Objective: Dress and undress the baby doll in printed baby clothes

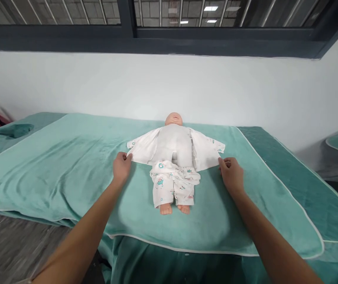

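Two hands, two corners: the white top spread wide!

From the head camera, the left hand [121, 167] has thumb and fingers pinched on one lower corner of the white top [206, 148], and over on the opposite side the right hand [232, 173] nips the other corner! Right between the two grips lies the doll [173, 144], flat on its back, the top's panels fanned out either side of its white torso. Its head sits beyond both grips, near the wall [169, 85]. Nearer the wearer than the pinched corners, the printed trousers [163, 189] bunch below the hips, bare feet poking out! Underneath it all, running out past both hands, the pale green blanket [92, 157], creased well to the left hand's outer side.
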A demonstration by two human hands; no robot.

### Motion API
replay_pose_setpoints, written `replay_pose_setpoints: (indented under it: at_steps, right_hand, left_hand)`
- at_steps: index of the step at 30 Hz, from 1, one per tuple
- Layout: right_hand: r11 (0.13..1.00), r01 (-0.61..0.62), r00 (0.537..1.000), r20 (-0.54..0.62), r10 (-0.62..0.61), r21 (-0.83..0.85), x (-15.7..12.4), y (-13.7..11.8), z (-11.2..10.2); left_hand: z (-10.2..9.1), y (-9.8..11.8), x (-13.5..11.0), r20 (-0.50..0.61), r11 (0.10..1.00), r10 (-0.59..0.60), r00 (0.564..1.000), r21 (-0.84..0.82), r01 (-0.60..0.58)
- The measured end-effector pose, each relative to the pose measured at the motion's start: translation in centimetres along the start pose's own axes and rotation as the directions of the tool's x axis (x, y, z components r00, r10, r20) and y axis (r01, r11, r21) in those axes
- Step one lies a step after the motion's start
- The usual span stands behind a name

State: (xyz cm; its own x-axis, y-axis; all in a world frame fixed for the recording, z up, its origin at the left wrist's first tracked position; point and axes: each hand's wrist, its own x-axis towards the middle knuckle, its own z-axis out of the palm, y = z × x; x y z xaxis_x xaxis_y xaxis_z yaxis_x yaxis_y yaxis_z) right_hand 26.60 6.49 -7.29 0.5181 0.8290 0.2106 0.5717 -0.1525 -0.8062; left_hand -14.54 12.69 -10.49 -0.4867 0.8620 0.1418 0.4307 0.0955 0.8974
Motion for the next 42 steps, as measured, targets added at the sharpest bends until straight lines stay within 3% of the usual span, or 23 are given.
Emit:
replay_pose_setpoints:
  at_steps: [2,4,7,9,11,14,17,20,25,28,32,34,35,38,40,42]
  right_hand:
    - [0.996,0.061,0.997,0.039,-0.064,0.069,-1.5,-0.6,1.1]
    - [0.974,0.13,0.976,0.151,-0.159,0.184,-2.9,-1.3,2.2]
    - [0.92,0.147,0.896,0.345,-0.279,0.362,-4.5,-2.4,3.4]
    - [0.886,0.101,0.852,0.42,-0.311,0.452,-4.8,-2.8,3.7]
    - [0.857,0.055,0.823,0.463,-0.329,0.512,-4.8,-3.0,3.7]
    - [0.834,0.047,0.778,0.504,-0.376,0.549,-4.5,-2.7,3.4]
    - [0.827,0.074,0.744,0.521,-0.418,0.558,-4.4,-2.3,3.5]
    - [0.839,0.124,0.741,0.513,-0.434,0.53,-4.7,-1.9,3.6]
    - [0.833,0.398,0.766,0.36,-0.532,0.384,-4.5,-2.5,4.3]
    - [0.8,0.526,0.767,0.246,-0.593,0.288,-3.4,-3.5,5.3]
    - [0.833,0.473,0.845,0.119,-0.521,0.285,-2.0,-4.3,6.8]
    - [0.867,0.372,0.89,0.137,-0.434,0.333,-1.7,-4.2,7.2]
    - [0.879,0.318,0.903,0.168,-0.395,0.356,-1.6,-4.1,7.3]
    - [0.89,0.175,0.904,0.288,-0.314,0.421,-1.6,-3.6,7.3]
    - [0.883,0.109,0.893,0.344,-0.289,0.457,-1.6,-3.5,7.1]
    - [0.88,0.07,0.875,0.395,-0.28,0.469,-1.6,-3.6,7.0]
  left_hand:
    - [0.2,0.1,-0.5,-0.054,0.997,0.044,0.998,0.07,-0.04]
    - [0.6,0.5,-1.2,-0.062,0.984,0.134,0.989,0.131,-0.125]
    - [1.5,1.4,-2.7,0.064,0.962,0.269,0.961,0.021,-0.271]
    - [2.1,2.2,-4.0,0.229,0.954,0.278,0.933,-0.18,-0.24]
    - [2.5,2.9,-5.2,0.38,0.933,0.259,0.888,-0.335,-0.129]
    - [2.7,3.4,-6.1,0.48,0.904,0.243,0.843,-0.426,-0.018]
    - [2.4,3.3,-6.1,0.542,0.893,0.223,0.811,-0.448,0.053]
    - [2.0,2.7,-5.8,0.606,0.883,0.257,0.753,-0.464,0.072]
    - [1.6,2.4,-5.5,0.721,0.869,0.361,0.592,-0.49,0.068]
    - [1.4,2.4,-5.3,0.739,0.855,0.39,0.549,-0.512,0.081]
    - [1.3,2.2,-5.2,0.704,0.83,0.431,0.565,-0.555,0.058]
    - [1.5,2.1,-5.5,0.674,0.837,0.414,0.612,-0.546,0.036]
    - [1.6,2.0,-5.8,0.642,0.846,0.395,0.657,-0.533,0.013]
    - [2.6,2.0,-6.6,0.417,0.866,0.387,0.822,-0.47,-0.17]
    - [3.4,2.3,-6.8,0.227,0.848,0.461,0.858,-0.398,-0.35]
    - [4.4,2.7,-6.5,0.079,0.822,0.51,0.856,-0.336,-0.459]
